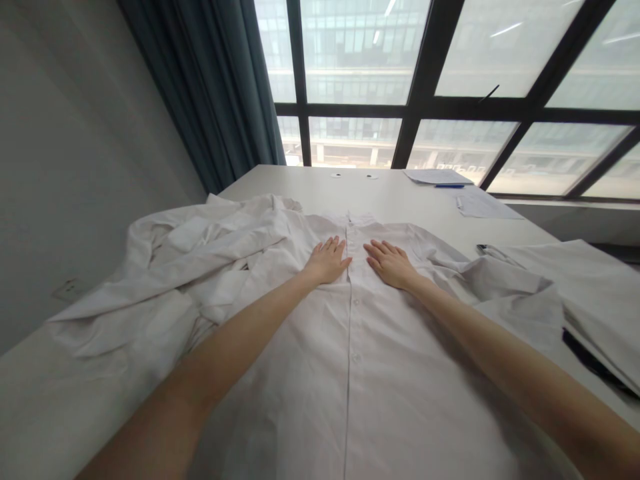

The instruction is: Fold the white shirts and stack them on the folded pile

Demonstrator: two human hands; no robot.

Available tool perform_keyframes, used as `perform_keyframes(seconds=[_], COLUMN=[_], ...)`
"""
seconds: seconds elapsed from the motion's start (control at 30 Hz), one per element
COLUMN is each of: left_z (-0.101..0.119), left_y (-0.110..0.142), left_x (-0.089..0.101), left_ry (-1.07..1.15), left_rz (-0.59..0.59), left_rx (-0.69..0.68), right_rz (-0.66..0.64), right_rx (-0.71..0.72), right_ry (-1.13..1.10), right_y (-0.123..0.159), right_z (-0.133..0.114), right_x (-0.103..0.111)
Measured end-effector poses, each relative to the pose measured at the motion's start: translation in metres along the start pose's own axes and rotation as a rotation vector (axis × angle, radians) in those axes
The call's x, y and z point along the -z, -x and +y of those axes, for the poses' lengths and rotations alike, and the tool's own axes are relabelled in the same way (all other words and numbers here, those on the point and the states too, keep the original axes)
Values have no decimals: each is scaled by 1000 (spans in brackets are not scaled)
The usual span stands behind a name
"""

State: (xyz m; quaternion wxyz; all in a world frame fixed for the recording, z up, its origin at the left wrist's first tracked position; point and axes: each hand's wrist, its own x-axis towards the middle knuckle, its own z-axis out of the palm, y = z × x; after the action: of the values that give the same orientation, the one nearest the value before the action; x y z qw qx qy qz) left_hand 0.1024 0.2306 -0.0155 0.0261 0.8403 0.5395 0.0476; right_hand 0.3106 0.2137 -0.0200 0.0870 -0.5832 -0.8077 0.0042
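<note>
A white button-front shirt [320, 353] lies spread face up on the table, its collar toward the window and its button strip running down the middle. My left hand [327, 261] rests flat on the upper chest just left of the buttons, fingers spread. To the right of the strip, my right hand [391, 263] lies flat as well, fingers pointing up and inward. Neither hand grips the cloth. The shirt's right-hand sleeve [520, 293] stretches out over the table, somewhat wrinkled.
Crumpled white cloth [200, 247] is heaped at the left. Folded white fabric [590, 280] lies at the right, with a black strip beside it. Papers [440, 176] and a blue pen [449, 187] sit at the white table's [300, 179] far end, before the window and dark curtain [220, 87].
</note>
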Motion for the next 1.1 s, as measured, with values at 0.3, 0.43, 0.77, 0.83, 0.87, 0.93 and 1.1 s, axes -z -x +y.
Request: perform_keyframes(seconds=[0.3, 0.43, 0.77, 0.83, 0.87, 0.93, 1.1], left_z=[1, -12, -62, -62, -61, -60, -57], left_y=[-44, -55, -61, -62, -62, -61, -55], left_x=[10, 6, 6, 4, 3, 2, 4], left_ry=[18, 40, 32, 32, 33, 33, 28], left_rz=[8, -73, -29, -14, -7, 16, 119], left_rx=[-17, -21, 110, 107, 105, 102, 94], right_rz=[59, -6, 69, 103, 120, 151, 229], right_rx=[-24, -96, -294, -299, -297, -286, -334], right_ry=[-14, -20, -27, -37, -44, -68, -205], right_y=[-56, -72, -74, -76, -77, -82, -106], right_z=[2, 20, 57, 53, 51, 47, 37], right_x=[3, -9, -9, -8, -8, -7, -7])
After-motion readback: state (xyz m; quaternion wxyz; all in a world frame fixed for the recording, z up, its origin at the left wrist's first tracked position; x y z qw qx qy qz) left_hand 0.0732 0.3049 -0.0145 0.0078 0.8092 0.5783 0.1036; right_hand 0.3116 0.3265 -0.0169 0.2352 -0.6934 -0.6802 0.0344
